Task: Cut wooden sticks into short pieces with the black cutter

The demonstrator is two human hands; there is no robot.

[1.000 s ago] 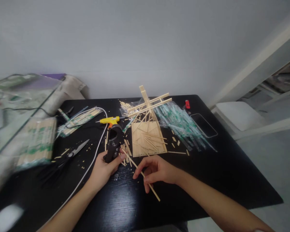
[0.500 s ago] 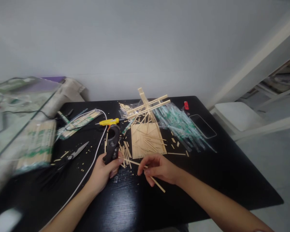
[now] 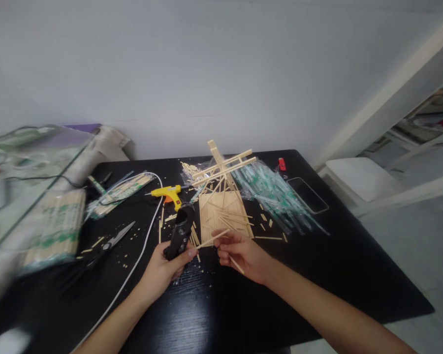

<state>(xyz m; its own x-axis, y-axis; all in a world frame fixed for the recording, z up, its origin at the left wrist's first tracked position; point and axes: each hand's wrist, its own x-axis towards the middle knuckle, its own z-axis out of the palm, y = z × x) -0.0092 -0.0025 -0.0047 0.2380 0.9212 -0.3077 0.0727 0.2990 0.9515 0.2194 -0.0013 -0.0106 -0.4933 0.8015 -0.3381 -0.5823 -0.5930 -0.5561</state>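
Observation:
My left hand [image 3: 162,268] is closed round the handle of a black cutter tool [image 3: 180,230], which points away from me above the black table [image 3: 317,275]. My right hand [image 3: 243,253] pinches a thin wooden stick [image 3: 216,237] whose far end reaches toward the cutter's lower part. Just behind both hands stands a stick model [image 3: 223,196]: a flat square base of sticks with an upright frame and crossed arms. Short stick offcuts [image 3: 194,236] lie scattered around the cutter.
A yellow glue gun [image 3: 168,192] with a white cable [image 3: 140,250] lies behind the cutter. Scissors [image 3: 112,241] rest at left, beside packs of sticks [image 3: 55,226]. Clear wrappers [image 3: 273,191], a red lighter [image 3: 281,164] and a phone [image 3: 307,194] sit at right. A glass panel [image 3: 29,167] leans at far left.
My right hand has turned the stick from lying diagonally toward me to pointing left at the cutter. My left hand has tilted the cutter rightward. The view has shifted slightly.

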